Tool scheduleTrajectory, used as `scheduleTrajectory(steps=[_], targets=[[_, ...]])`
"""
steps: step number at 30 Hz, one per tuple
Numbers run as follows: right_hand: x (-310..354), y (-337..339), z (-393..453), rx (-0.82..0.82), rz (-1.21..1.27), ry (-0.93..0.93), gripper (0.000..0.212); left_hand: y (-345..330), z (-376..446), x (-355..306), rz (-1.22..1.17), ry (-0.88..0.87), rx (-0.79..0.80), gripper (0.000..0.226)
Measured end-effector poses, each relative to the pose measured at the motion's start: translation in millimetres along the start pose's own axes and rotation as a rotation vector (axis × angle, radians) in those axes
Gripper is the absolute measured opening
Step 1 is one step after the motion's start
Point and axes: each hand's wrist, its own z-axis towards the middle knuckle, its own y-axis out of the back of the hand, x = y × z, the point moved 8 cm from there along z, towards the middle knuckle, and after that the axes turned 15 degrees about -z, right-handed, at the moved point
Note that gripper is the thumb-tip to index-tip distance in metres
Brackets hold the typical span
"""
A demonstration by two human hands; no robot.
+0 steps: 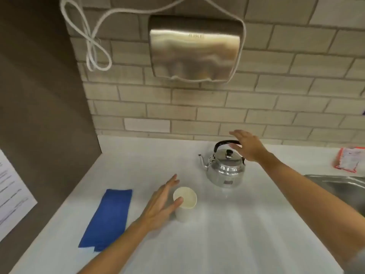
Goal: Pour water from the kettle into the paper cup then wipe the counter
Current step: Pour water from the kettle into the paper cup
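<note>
Near the desk's (227, 234) middle, the left hand (160, 204) rests open against the paper cup (184, 204), likely steadying it; the right hand (246, 145), spread and empty, hovers over the kettle's (226, 169) handle (223, 144), farther right.

Sink (339, 186) cut by right edge. Paper sheet (11, 196) cut by left edge, print unreadable. Right hand (246, 146) hides kettle handle's (222, 144) right end.
</note>
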Motion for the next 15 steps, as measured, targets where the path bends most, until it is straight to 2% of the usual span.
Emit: scheduleTrajectory(steps=[2, 7, 11, 15], targets=[[-5, -6, 2, 0.056, 0.108, -0.037, 0.044, -6, -5, 10, -0.083, 0.074, 0.007, 0.088], [-8, -15, 4, 0.053, 0.268, -0.114, 0.019, -21, -14, 29, -0.1, 0.151, -0.02, 0.106], [-10, -14, 3, 0.055, 0.322, -0.143, 0.013, -33, -15, 42, -0.237, 0.186, -0.08, 0.109], [-10, -5, -8, 0.048, 0.348, -0.111, 0.011, -34, -13, 48, -0.177, 0.196, -0.125, 0.108]])
